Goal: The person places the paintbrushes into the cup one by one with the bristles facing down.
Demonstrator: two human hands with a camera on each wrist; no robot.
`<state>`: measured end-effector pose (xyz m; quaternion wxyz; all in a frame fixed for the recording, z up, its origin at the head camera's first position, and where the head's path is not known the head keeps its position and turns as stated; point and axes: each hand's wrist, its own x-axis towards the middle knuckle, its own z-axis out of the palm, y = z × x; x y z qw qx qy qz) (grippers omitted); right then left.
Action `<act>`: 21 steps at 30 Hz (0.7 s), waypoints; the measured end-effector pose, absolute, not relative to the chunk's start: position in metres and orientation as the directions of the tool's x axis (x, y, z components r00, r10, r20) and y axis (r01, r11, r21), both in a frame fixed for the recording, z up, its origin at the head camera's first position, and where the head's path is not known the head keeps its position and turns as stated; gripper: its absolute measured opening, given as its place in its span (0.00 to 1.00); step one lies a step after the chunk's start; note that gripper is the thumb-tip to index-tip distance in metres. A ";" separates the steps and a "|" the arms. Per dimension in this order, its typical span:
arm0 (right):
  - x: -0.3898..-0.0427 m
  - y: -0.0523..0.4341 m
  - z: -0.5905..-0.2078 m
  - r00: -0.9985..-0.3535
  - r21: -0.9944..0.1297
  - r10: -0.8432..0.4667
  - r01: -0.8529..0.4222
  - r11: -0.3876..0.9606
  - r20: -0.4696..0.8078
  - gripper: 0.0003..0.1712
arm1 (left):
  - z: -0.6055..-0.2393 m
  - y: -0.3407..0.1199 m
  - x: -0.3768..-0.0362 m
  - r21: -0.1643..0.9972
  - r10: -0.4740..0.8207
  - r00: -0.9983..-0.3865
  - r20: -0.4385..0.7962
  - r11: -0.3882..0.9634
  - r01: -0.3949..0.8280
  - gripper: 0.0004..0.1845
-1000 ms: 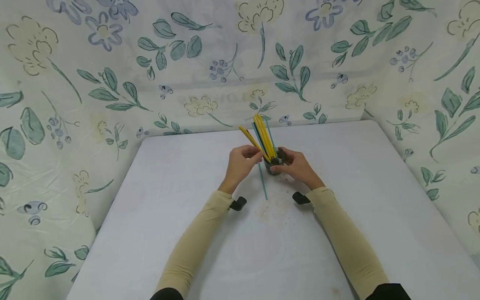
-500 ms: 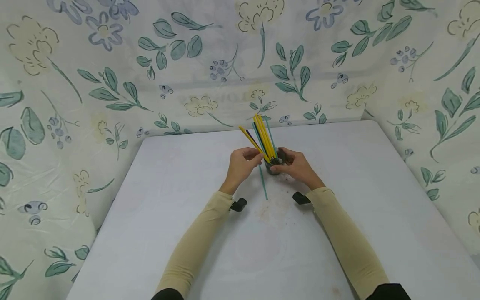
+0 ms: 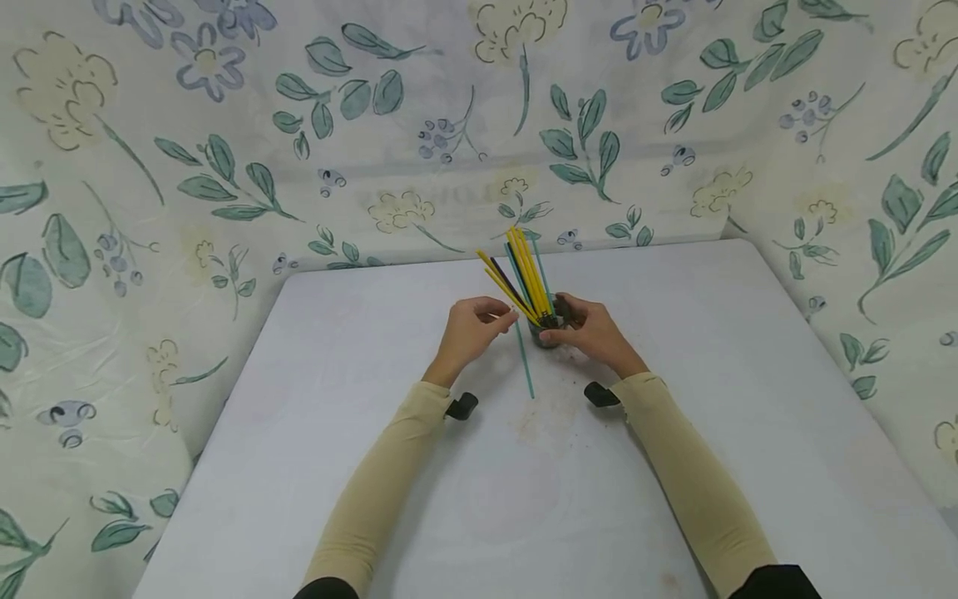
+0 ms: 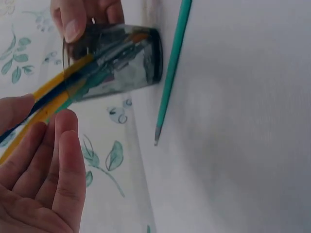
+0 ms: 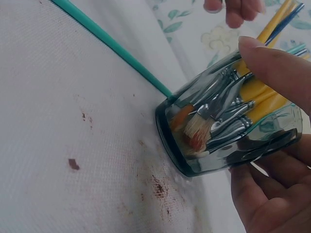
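In the head view my right hand (image 3: 597, 334) holds a dark, see-through glass (image 5: 167, 138) near the far side of the table. Several paintbrushes (image 3: 535, 279) with yellow, blue and green handles stand in it, bristles down, as the right wrist view shows. The glass looks tilted in both wrist views. My left hand (image 3: 470, 333) is just left of the brush handles, its fingers loosely bent and parted from the thumb, gripping nothing that I can see. A green-handled paintbrush (image 4: 173, 73) lies on the table in front of the glass.
The white table (image 3: 359, 374) carries brownish specks (image 5: 159, 189) near the glass. A floral sheet (image 3: 449, 100) hangs behind the table and along its sides. Dark wrist mounts (image 3: 461, 406) sit at both cuffs.
My left hand has drawn back slightly to the left from the brush handles, and the leftmost handles are spread a little more. My right hand and the glass stay put.
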<state>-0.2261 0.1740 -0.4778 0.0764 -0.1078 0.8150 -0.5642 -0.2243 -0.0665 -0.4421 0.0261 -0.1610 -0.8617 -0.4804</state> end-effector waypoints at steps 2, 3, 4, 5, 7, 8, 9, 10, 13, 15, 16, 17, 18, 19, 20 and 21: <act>-0.226 0.174 -0.477 -0.966 -0.935 -0.259 -0.080 0.345 -0.013 0.50 | -0.442 -0.071 -0.226 0.812 0.264 -0.946 0.188 0.500 0.301 0.13; -0.227 0.174 -0.477 -0.966 -0.934 -0.257 -0.075 0.349 -0.018 0.50 | -0.443 -0.073 -0.227 0.804 0.274 -0.945 0.179 0.514 0.301 0.13; -0.227 0.174 -0.477 -0.966 -0.932 -0.258 -0.071 0.354 -0.025 0.51 | -0.444 -0.074 -0.228 0.792 0.284 -0.944 0.166 0.532 0.299 0.13; -0.228 0.174 -0.478 -0.966 -0.932 -0.257 -0.067 0.355 -0.029 0.51 | -0.446 -0.075 -0.229 0.782 0.297 -0.943 0.152 0.548 0.298 0.14; -0.228 0.175 -0.478 -0.966 -0.932 -0.257 -0.063 0.356 -0.033 0.52 | -0.450 -0.076 -0.231 0.754 0.333 -0.935 0.123 0.581 0.306 0.14; -0.228 0.175 -0.479 -0.966 -0.933 -0.258 -0.063 0.354 -0.033 0.52 | -0.452 -0.075 -0.232 0.733 0.356 -0.928 0.110 0.602 0.318 0.15; -0.228 0.176 -0.479 -0.966 -0.934 -0.257 -0.063 0.353 -0.032 0.53 | -0.453 -0.074 -0.232 0.712 0.383 -0.919 0.092 0.620 0.330 0.15; -0.228 0.176 -0.479 -0.966 -0.935 -0.258 -0.065 0.350 -0.030 0.53 | -0.455 -0.073 -0.233 0.692 0.406 -0.912 0.067 0.640 0.336 0.16; -0.228 0.177 -0.480 -0.965 -0.935 -0.260 -0.075 0.346 -0.019 0.53 | -0.458 -0.068 -0.235 0.608 0.478 -0.878 -0.001 0.698 0.379 0.17; -0.229 0.177 -0.481 -0.965 -0.936 -0.262 -0.081 0.341 -0.012 0.54 | -0.460 -0.066 -0.234 0.548 0.522 -0.852 -0.039 0.724 0.418 0.18; -0.228 0.177 -0.481 -0.965 -0.939 -0.263 -0.084 0.335 -0.008 0.54 | -0.461 -0.065 -0.234 0.520 0.540 -0.840 -0.049 0.732 0.440 0.18; -0.228 0.177 -0.481 -0.963 -0.939 -0.269 -0.092 0.332 0.000 0.53 | -0.461 -0.064 -0.234 0.488 0.561 -0.827 -0.051 0.736 0.469 0.18; -0.228 0.176 -0.481 -0.963 -0.940 -0.270 -0.094 0.327 0.003 0.53 | -0.462 -0.063 -0.233 0.460 0.577 -0.815 -0.054 0.739 0.492 0.18; -0.228 0.177 -0.481 -0.963 -0.943 -0.270 -0.095 0.320 0.005 0.53 | -0.462 -0.062 -0.233 0.435 0.594 -0.803 -0.055 0.738 0.516 0.19; -0.228 0.177 -0.481 -0.963 -0.942 -0.271 -0.097 0.320 0.007 0.53 | -0.462 -0.061 -0.233 0.411 0.607 -0.793 -0.055 0.738 0.536 0.19; -0.228 0.177 -0.481 -0.963 -0.941 -0.270 -0.097 0.323 0.007 0.53 | -0.462 -0.059 -0.232 0.387 0.618 -0.784 -0.057 0.737 0.553 0.19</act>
